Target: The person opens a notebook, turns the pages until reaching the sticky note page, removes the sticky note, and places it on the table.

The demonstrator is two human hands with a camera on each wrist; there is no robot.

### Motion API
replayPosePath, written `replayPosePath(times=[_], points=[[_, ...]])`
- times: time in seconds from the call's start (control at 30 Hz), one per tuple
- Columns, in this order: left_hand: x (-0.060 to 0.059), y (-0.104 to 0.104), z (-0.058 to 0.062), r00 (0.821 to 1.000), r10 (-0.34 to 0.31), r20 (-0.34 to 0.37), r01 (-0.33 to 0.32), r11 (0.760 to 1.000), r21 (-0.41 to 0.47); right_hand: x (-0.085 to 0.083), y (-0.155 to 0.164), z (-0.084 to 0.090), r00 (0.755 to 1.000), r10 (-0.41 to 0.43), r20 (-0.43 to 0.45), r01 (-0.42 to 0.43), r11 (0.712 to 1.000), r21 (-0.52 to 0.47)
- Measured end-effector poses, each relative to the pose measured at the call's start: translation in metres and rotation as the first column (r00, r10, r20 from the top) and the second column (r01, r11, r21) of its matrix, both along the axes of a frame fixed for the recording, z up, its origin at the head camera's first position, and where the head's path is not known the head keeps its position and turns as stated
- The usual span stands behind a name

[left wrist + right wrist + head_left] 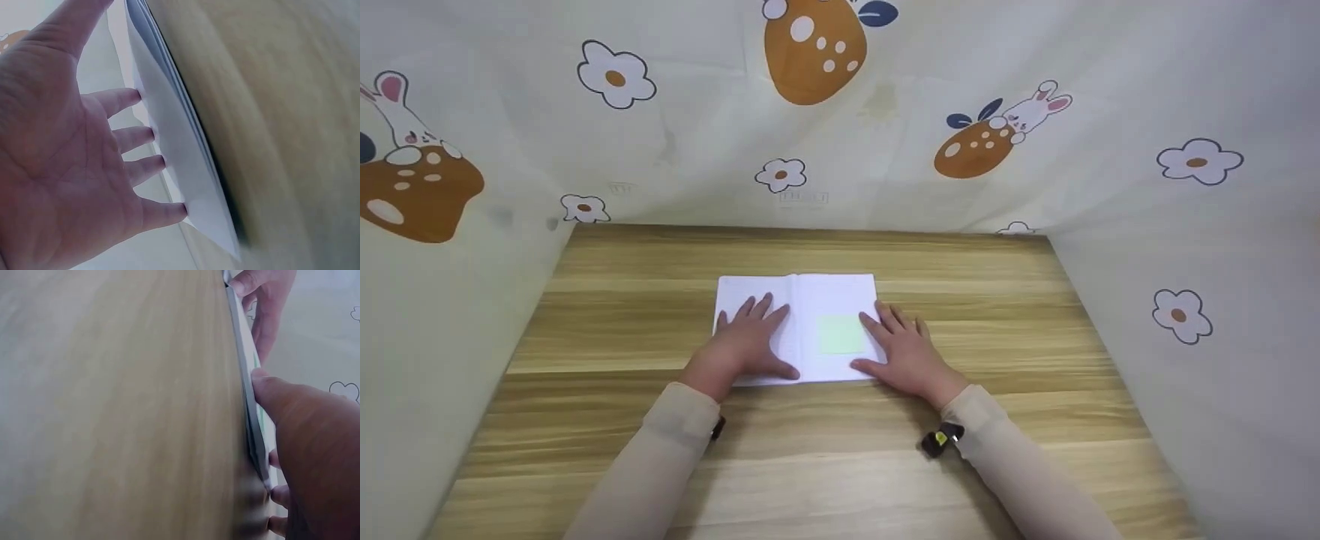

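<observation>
An open white notebook [810,296] lies flat in the middle of the wooden table [997,300]. A pale green sticky note [840,334] sits on its right page. My left hand [750,341] lies flat on the left page with straight, spread fingers [140,135] touching the paper [174,146]. My right hand [904,349] rests flat at the notebook's right edge, its fingertips on the page beside the green note. In the right wrist view the thumb [270,391] presses the notebook's edge [247,382]. Neither hand grips anything.
A cream cloth printed with flowers, rabbits and mushrooms [825,112] walls the table at the back and both sides. Small dark wrist devices [937,439] sit at both cuffs. Bare wood surrounds the notebook.
</observation>
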State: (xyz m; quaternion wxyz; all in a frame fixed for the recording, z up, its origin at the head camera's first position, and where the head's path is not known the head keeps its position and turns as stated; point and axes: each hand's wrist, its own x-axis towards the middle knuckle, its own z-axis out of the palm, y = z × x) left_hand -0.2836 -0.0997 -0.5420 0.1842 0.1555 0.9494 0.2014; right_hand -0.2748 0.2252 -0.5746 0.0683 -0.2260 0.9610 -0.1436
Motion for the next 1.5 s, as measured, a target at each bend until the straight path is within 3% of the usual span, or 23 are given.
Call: replayPosePath(times=[0.23, 0.4, 0.6, 0.77, 0.87, 1.23, 1.5], points=[[0.000, 0.002, 0.000, 1.000, 0.015, 0.007, -0.015, 1.000, 0.005, -0.001, -0.002, 0.007, 0.999, -0.026, 0.025, 0.026, 0.999, 0.023], [0.001, 0.003, 0.001, 1.000, 0.018, 0.014, -0.018, 1.000, 0.007, 0.000, -0.005, 0.010, 0.999, -0.039, -0.022, 0.040, 0.999, 0.012], [0.001, 0.003, 0.002, 1.000, 0.021, 0.019, -0.021, 1.000, -0.001, 0.000, -0.013, 0.013, 0.992, 0.081, -0.093, -0.084, 0.996, -0.023], [0.000, 0.004, 0.002, 1.000, 0.011, 0.007, -0.011, 1.000, -0.014, -0.003, -0.023, 0.012, 0.962, 0.221, -0.158, -0.229, 0.973, -0.034], [0.001, 0.004, 0.002, 1.000, 0.007, -0.003, -0.007, 1.000, -0.019, -0.007, -0.029, 0.011, 0.948, 0.262, -0.180, -0.274, 0.961, -0.046], [0.001, 0.004, 0.006, 1.000, 0.008, 0.014, -0.008, 1.000, -0.025, -0.011, -0.043, 0.013, 0.946, 0.283, -0.160, -0.293, 0.955, -0.046], [0.000, 0.004, 0.005, 1.000, 0.007, 0.013, -0.007, 1.000, -0.027, -0.013, -0.046, 0.013, 0.936, 0.296, -0.189, -0.285, 0.955, 0.085]])
